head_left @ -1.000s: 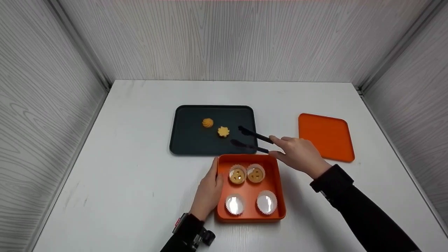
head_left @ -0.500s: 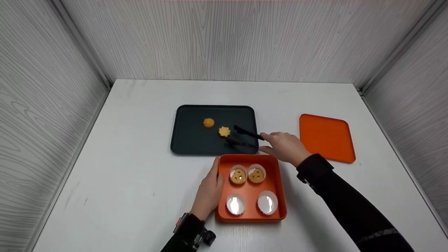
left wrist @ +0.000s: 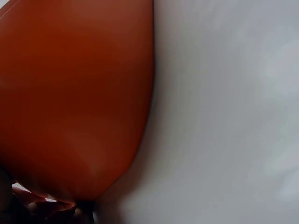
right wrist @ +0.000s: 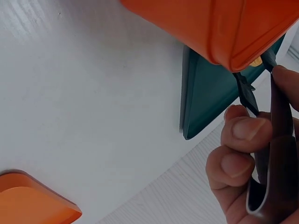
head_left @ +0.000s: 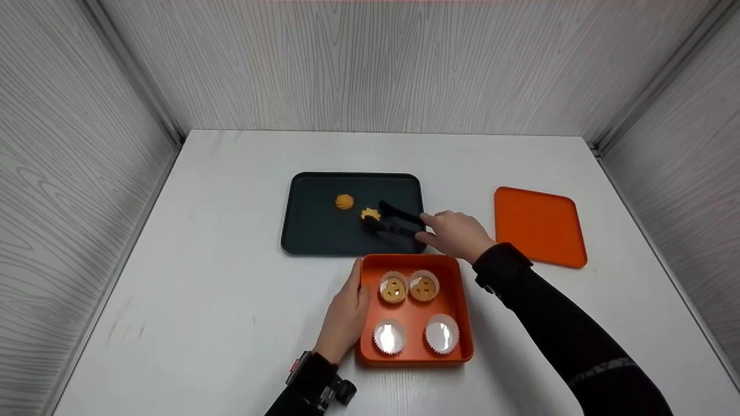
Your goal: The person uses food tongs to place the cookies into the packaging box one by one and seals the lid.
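Orange box (head_left: pixel 414 363): my left hand (head_left: pixel 342 316) holds its left side. Black tongs (head_left: pixel 400 214): gripped in my right hand (head_left: pixel 457 234), tips parted beside yellow flower-shaped piece (head_left: pixel 370 213) on dark tray (head_left: pixel 315 231) beyond box.

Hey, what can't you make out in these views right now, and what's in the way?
Head: the near part of the yellow flower-shaped piece, hidden by the black tongs.
Head: some fingers of the left hand, beneath the hand itself.
Left wrist: the inside of the orange box, behind its own wall.
Right wrist: part of the dark tray, behind the orange box; the right hand and flat orange tray, partly cut off by the edges.
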Tool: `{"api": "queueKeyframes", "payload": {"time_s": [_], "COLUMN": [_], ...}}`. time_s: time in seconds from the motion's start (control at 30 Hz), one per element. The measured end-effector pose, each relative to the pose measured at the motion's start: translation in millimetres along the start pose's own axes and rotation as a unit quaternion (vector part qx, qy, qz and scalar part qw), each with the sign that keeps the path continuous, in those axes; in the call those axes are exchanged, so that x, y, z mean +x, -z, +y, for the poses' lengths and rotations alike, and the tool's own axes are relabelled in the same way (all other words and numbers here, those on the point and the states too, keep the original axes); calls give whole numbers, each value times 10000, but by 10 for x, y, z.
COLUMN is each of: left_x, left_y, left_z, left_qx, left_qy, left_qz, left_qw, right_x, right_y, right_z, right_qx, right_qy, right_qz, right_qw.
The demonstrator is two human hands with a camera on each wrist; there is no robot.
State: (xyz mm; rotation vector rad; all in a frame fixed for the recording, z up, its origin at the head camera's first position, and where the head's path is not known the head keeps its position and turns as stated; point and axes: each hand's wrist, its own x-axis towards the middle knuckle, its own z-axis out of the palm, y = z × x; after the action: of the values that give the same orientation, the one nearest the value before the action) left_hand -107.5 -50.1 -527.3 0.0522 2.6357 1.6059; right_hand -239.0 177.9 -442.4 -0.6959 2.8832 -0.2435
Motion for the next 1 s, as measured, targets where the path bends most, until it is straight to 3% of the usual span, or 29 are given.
{"api": "queueKeyframes", "payload": {"time_s": [0.3,1.0], "left_x": [9,1], "left_y": [-1,-13], "left_z": [-6,22], "left_qx": [-73,-143], "left_qy": [119,156], "left_qz": [-33,-45], "left_qw": [9999,9998], "right_x": [77,48], "right_y": [25,-43], "right_z": [-78,-7], "right_qx": [-151,-172], "right_qy": [60,435], "right_qz": [-73,472], "right_qw": [9998,9978]}}
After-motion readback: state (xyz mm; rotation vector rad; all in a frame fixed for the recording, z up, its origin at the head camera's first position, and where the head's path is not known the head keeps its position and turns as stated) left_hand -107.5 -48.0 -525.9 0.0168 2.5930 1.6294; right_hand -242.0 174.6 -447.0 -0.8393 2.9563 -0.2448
